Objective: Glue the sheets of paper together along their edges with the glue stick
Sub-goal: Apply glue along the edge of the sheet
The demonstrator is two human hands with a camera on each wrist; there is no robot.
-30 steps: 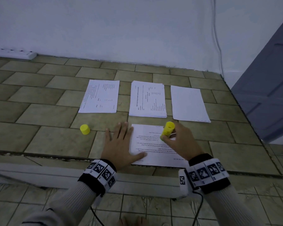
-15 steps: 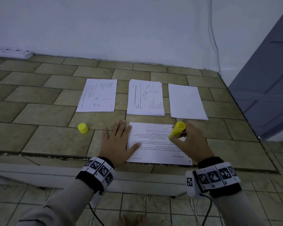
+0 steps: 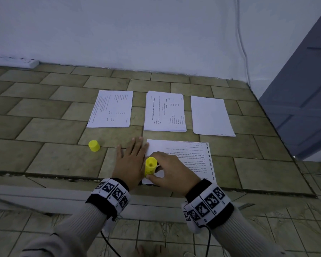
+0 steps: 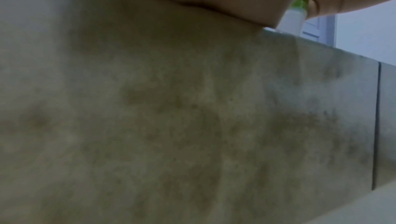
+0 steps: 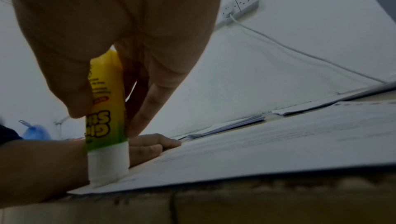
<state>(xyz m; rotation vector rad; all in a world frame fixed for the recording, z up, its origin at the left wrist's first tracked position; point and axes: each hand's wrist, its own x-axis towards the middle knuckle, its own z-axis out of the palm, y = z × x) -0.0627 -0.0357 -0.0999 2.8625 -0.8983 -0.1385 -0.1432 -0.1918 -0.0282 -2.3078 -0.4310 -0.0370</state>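
A: From the head view, where is the glue stick (image 3: 150,166)?

B: At the near left corner of the printed sheet (image 3: 189,158). The right hand (image 3: 171,173) has its fingers wrapped round it; the left hand (image 3: 131,160) lies flat just left of the sheet, fingers straight and spread, likely to keep the paper from sliding. The cap (image 3: 94,145) stands farther left of the sheet.

A: Left wrist view?

B: Mostly blurred tile (image 4: 193,117); the stick's white tip shows beyond the palm.

A: Right wrist view?

B: The stick stands upright, tip touching the sheet's corner edge. The upside-down label seems to read "Glue Stick"; the smaller print is unreadable.
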